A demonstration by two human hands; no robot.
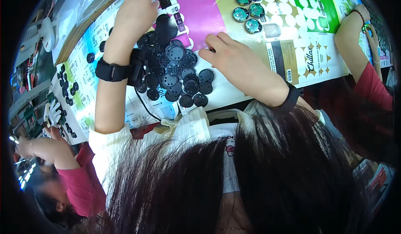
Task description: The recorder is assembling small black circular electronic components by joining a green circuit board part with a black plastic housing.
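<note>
My left hand (pixel 140 10) reaches over the far left of the table, past a heap of black round plastic caps (pixel 174 69). Its fingers stretch apart near the picture's upper edge, beside a black printed band on the sheet, and I see nothing held in them. Just right of the heap is my right hand (pixel 229 58), its fingers bent and thumb drawn in. Something small and dark shows between thumb and forefinger, too hidden to name. Several of the caps have small holes through their faces. Black bands circle both my wrists; the left one carries a boxy black device (pixel 135 67).
Several round black housings with green circuit boards (pixel 253 25) lie at the far right. Printed packaging sheets (pixel 200 8) cover the table. More black parts (pixel 67 83) lie at the left. Co-workers in red sleeves sit at the left (pixel 85 184) and right (pixel 374 83). A thin black cable (pixel 146 106) runs below the left wrist.
</note>
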